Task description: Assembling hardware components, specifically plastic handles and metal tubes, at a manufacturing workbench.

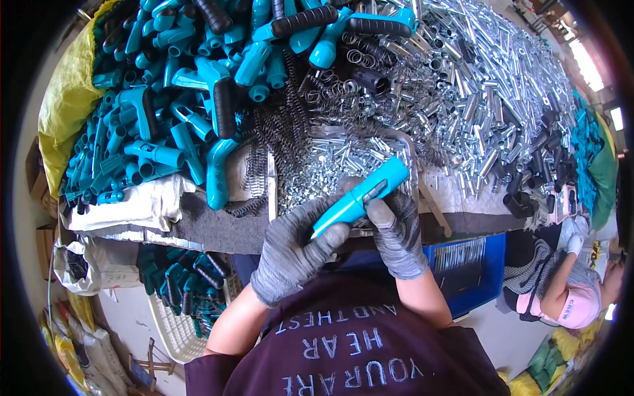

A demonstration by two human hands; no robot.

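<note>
Both my hands wear grey knit gloves and hold one teal plastic tube-shaped housing [360,198] at the front edge of the bench. My left hand [290,254] grips its lower left end, with the thumb along the near side. Around the upper right part closes my right hand [399,234], its thumb pressed near a slot in the side; the fingers behind are partly hidden. The housing tilts up toward the right. Just beyond it lies a tray [272,185] of small metal pins and fittings, partly covered by my hands.
Teal housings with black grips [152,155] are heaped at the left. Dark coil springs [287,125] lie in the middle, shiny metal tubes and rods [475,99] at the right. Below the bench are a cream basket [165,323] and a blue crate [492,277]. Another person [571,297] sits at the right.
</note>
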